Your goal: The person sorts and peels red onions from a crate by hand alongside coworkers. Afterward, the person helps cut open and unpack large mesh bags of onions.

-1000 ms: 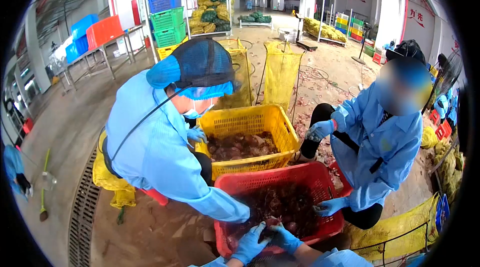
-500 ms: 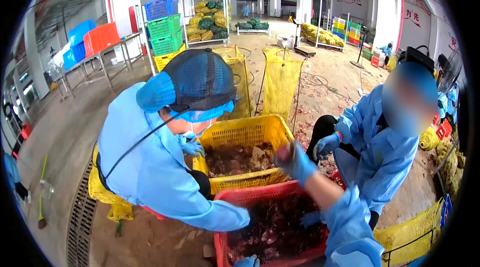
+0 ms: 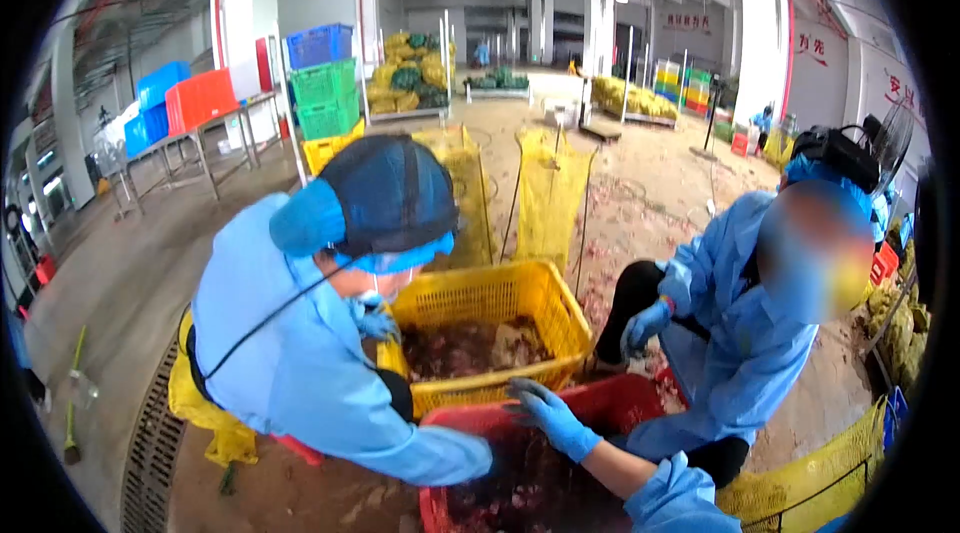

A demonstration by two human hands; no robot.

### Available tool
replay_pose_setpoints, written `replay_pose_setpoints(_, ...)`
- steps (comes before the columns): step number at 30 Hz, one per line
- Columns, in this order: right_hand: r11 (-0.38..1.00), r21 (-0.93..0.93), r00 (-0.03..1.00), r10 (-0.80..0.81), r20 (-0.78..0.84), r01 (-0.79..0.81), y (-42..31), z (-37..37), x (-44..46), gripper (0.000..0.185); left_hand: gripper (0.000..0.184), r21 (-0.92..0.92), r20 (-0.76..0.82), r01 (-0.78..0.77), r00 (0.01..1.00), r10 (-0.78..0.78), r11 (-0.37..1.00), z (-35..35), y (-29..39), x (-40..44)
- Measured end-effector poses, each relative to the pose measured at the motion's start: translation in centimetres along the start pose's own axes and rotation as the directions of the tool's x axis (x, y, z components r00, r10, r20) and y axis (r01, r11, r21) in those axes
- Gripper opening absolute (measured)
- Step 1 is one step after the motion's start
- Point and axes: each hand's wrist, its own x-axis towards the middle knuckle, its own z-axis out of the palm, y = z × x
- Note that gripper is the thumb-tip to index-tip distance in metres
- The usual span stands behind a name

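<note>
My right hand (image 3: 553,421), in a blue glove, is over the back part of the red crate (image 3: 610,401), its fingers apart and nothing in them. My left hand is out of sight. Dark reddish, blurred produce (image 3: 530,483) lies in the red crate. Behind it the yellow crate (image 3: 480,388) holds similar reddish-brown pieces (image 3: 460,348), with a paler piece among them. A co-worker at the left reaches into the red crate with one gloved arm (image 3: 440,453).
Another co-worker (image 3: 740,323) crouches at the right, one gloved hand near the knee. Yellow mesh bags (image 3: 545,198) hang on frames behind the crates. A floor drain (image 3: 150,443) runs along the left. Stacked green crates (image 3: 325,98) stand further back.
My right hand went up toward the yellow crate with a reddish piece, and is now lower, empty and open. My left hand has dropped out of view.
</note>
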Motion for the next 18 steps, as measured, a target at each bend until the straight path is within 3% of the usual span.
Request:
replay_pose_setpoints(3,0.988,0.093,0.992,0.124,-0.021,-0.122,6.8,-3.1,-5.8,0.042,0.027,0.044,-0.013,-0.064,0.998,0.064,0.997,2.0,-1.4,-1.1)
replay_pose_setpoints(4,0.991,0.051,0.992,0.127,0.000,-0.127,9.6,-5.2,-7.3,0.040,0.027,0.067,-0.015,-0.100,0.995,0.102,0.993,2.9,-2.0,-1.8)
replay_pose_setpoints(5,0.990,-0.105,0.996,0.086,-0.039,-0.090,12.9,-7.7,-8.7,0.039,0.027,0.090,-0.004,-0.118,0.993,0.119,0.989,2.9,-2.3,-2.0)
replay_pose_setpoints(6,0.973,-0.087,0.966,0.196,-0.166,-0.213,14.0,-8.6,-10.9,0.036,0.027,0.095,0.019,-0.119,0.993,0.118,0.988,2.4,-2.1,-2.1)
replay_pose_setpoints(7,0.959,-0.108,0.950,0.236,-0.204,-0.261,14.4,-10.5,-12.0,0.035,0.026,0.033,0.102,0.003,0.995,-0.007,0.999,1.1,-0.7,-2.0)
replay_pose_setpoints(9,0.923,-0.139,0.908,0.312,-0.279,-0.360,15.3,-14.2,-14.1,0.033,0.035,0.057,0.098,0.013,0.995,-0.018,0.998,2.7,-1.3,-0.3)
replay_pose_setpoints(10,0.810,-0.408,0.895,0.300,-0.331,-0.422,16.3,-16.4,-14.6,0.033,0.036,0.072,-0.008,-0.031,0.999,0.032,0.997,3.3,-1.3,-0.1)
replay_pose_setpoints(11,0.710,-0.441,0.829,0.393,-0.398,-0.549,17.0,-17.6,-16.7,0.035,0.035,0.121,0.036,-0.039,0.999,0.035,0.992,3.3,-0.8,-1.0)
replay_pose_setpoints(14,0.500,-0.687,0.849,0.347,-0.399,-0.527,20.0,-20.0,-21.0,0.037,0.035,0.158,0.031,-0.044,0.999,0.039,0.987,4.9,-0.6,-3.9)
replay_pose_setpoints(15,0.466,-0.682,0.819,0.418,-0.392,-0.564,18.5,-19.0,-17.2,0.037,0.035,0.146,0.080,0.011,0.997,-0.023,0.989,2.4,-0.9,-0.9)
replay_pose_setpoints(18,0.387,-0.728,0.791,0.504,-0.346,-0.565,19.9,-19.2,-15.9,0.036,0.034,0.132,0.056,0.015,0.998,-0.023,0.991,2.2,-0.8,-1.0)
